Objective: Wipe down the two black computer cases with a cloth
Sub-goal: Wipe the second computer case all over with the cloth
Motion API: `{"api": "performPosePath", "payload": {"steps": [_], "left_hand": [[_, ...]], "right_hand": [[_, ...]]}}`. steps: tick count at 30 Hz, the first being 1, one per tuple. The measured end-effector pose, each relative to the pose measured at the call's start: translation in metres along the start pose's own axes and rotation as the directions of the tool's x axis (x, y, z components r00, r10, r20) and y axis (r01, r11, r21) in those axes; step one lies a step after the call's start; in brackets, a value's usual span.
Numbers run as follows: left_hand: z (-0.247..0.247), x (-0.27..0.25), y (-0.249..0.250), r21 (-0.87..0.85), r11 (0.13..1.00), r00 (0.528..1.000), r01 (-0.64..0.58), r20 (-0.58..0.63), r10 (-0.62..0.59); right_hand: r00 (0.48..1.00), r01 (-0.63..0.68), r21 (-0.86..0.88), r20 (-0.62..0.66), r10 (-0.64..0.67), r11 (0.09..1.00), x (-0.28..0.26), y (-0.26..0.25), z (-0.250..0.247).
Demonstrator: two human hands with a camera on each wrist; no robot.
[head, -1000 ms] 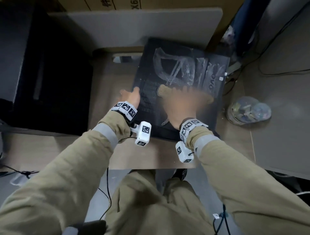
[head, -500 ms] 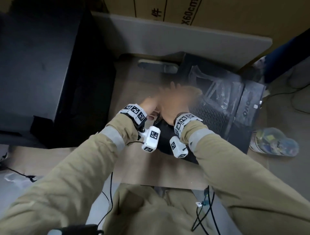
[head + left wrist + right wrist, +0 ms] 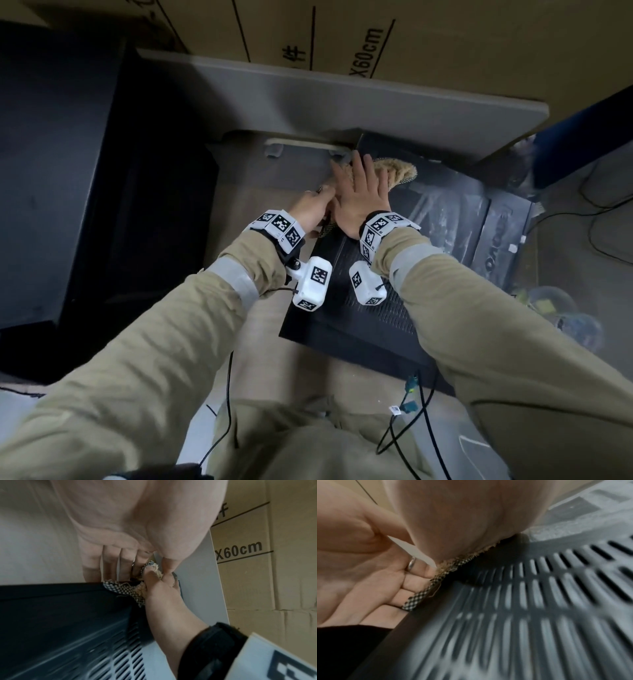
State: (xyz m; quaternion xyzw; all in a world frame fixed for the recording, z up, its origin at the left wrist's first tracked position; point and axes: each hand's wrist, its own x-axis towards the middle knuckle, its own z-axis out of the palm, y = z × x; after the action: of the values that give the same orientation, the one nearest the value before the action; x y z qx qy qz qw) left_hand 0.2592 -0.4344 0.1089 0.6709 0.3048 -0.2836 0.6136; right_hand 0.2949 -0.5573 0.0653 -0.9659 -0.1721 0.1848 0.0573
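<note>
While a second ago my right hand [image 3: 359, 198] scrubbed mid-panel, it now lies flat, fingers straight, pressing the cloth [image 3: 394, 169] at the case's [image 3: 373, 308] far left corner, upper centre of frame. My left hand [image 3: 313, 209] curls over the left edge, steadying. That suggests this side is nearly covered. The cloth is nubbly tan, check-backed and frayed; the case is hard, slotted, dust-streaked. The other case [image 3: 68, 171] stands at left.
</note>
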Motion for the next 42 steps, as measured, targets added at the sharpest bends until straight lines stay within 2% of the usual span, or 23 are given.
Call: {"api": "performPosePath", "payload": {"steps": [7, 12, 15, 19, 24, 27, 31, 35, 37, 42], "left_hand": [[0.013, 0.023, 0.034, 0.051, 0.998, 0.998, 0.029, -0.049, -0.026], [0.018, 0.036, 0.046, 0.091, 0.996, 0.999, 0.015, -0.043, -0.011], [0.018, 0.041, 0.045, 0.09, 0.996, 0.999, 0.019, -0.037, -0.016], [0.018, 0.042, 0.044, 0.056, 0.998, 0.999, 0.028, -0.026, -0.026], [0.018, 0.04, 0.045, 0.046, 0.999, 0.999, 0.03, -0.015, -0.029], [0.023, 0.037, 0.045, 0.071, 0.997, 0.999, 0.032, -0.024, -0.03], [0.035, 0.028, 0.042, 0.128, 0.991, 0.996, -0.036, -0.072, 0.045], [0.049, 0.025, 0.032, 0.206, 0.978, 0.993, -0.036, -0.1, 0.057], [0.057, 0.016, 0.033, 0.185, 0.982, 0.989, -0.048, -0.127, 0.073], [0.085, 0.004, 0.024, 0.237, 0.971, 0.949, 0.014, -0.308, 0.062]], "right_hand": [[0.999, 0.054, -0.037, 0.005, -0.054, 0.998, 0.042, 0.024, -0.021], [0.999, 0.046, -0.082, 0.023, -0.044, 0.996, 0.068, 0.033, -0.032], [0.999, 0.029, -0.044, -0.025, -0.03, 0.999, 0.075, 0.036, -0.037], [1.0, 0.004, 0.006, 0.013, -0.004, 1.0, 0.087, 0.04, -0.041], [0.99, 0.047, 0.082, -0.138, -0.035, 0.996, 0.076, 0.054, -0.036], [0.985, 0.051, 0.059, -0.169, -0.041, 0.997, 0.059, 0.06, -0.033], [0.983, -0.025, 0.101, -0.177, 0.043, 0.995, 0.032, 0.068, -0.03], [0.978, -0.122, 0.109, -0.159, 0.139, 0.987, 0.001, 0.092, -0.025], [0.968, -0.186, 0.123, -0.15, 0.203, 0.975, -0.016, 0.109, -0.023], [0.91, -0.384, 0.118, -0.118, 0.397, 0.916, -0.063, 0.157, -0.014]]}}
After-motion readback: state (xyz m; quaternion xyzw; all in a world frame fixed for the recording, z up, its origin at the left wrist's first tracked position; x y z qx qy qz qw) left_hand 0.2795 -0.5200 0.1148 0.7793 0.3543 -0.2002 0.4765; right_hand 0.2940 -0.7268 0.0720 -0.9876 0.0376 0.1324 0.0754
